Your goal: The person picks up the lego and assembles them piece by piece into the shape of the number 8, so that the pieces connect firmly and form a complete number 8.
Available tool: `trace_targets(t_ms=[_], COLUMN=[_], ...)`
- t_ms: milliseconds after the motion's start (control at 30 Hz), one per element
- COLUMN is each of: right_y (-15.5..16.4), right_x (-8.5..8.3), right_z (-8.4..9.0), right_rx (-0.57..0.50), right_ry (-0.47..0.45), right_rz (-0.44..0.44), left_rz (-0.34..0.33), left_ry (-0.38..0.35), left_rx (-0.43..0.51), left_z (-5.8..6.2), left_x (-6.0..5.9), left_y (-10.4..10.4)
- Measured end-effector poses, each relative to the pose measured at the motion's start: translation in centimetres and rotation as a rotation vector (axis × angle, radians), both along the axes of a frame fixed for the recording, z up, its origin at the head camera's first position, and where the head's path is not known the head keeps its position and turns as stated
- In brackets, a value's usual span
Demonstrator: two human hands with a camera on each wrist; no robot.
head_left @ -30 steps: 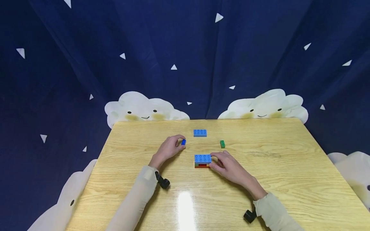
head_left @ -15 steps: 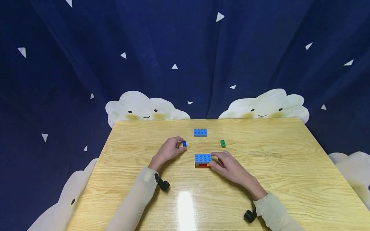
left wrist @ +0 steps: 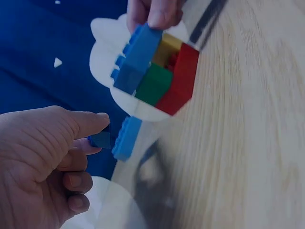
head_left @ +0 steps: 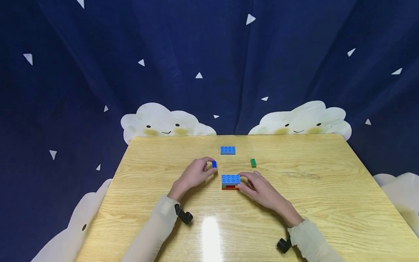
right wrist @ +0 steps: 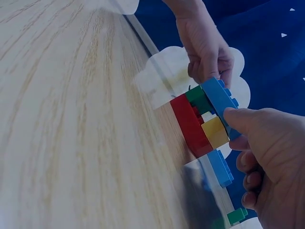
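Observation:
A small brick stack (head_left: 230, 182) stands mid-table: a light blue plate on top (left wrist: 136, 57), green and yellow bricks under it, red at the bottom (right wrist: 189, 125). My right hand (head_left: 258, 188) grips the stack's right end, thumb on the blue plate (right wrist: 217, 102). My left hand (head_left: 195, 173) pinches a small dark blue brick (head_left: 214, 164) between thumb and finger, just left of and behind the stack; the brick (left wrist: 101, 139) also shows in the left wrist view.
A loose light blue plate (head_left: 227, 150) lies farther back on the wooden table (head_left: 327, 203). A small green brick (head_left: 253, 163) lies to the right of it. Dark blue curtain with cloud shapes hangs behind the table.
My left hand has carried the small dark blue brick rightward, closer to the stack. The right hand and the stack have stayed put.

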State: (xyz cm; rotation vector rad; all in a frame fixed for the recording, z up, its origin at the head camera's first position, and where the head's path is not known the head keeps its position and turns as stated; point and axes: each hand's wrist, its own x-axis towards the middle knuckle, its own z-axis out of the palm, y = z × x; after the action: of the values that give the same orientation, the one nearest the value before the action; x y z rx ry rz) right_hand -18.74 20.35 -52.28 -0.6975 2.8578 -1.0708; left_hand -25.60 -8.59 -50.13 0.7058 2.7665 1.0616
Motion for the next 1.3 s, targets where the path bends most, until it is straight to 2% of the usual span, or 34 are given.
trace_targets(t_ms=[233,500,967,1300], right_y=[0.0,0.0,0.0,-0.1], right_x=[0.0,-0.1,-0.1,-0.1], right_z=[0.0,-0.1,-0.1,-0.1], right_rx=[-0.002,-0.002,0.003,0.001], right_ry=[-0.020,-0.032,-0.013,0.018], right_rz=[0.000,0.001,-0.005,-0.001], left_rz=[-0.024,-0.048,-0.073,-0.085], left_ry=[0.034,0.024,0.032,0.075], left_rx=[0.001,-0.019,-0.028,-0.037], left_z=[1.6,2.5,2.7,2.4], left_x=[1.5,3.0,4.4,4.6], left_y=[0.7,1.4,1.8,1.9])
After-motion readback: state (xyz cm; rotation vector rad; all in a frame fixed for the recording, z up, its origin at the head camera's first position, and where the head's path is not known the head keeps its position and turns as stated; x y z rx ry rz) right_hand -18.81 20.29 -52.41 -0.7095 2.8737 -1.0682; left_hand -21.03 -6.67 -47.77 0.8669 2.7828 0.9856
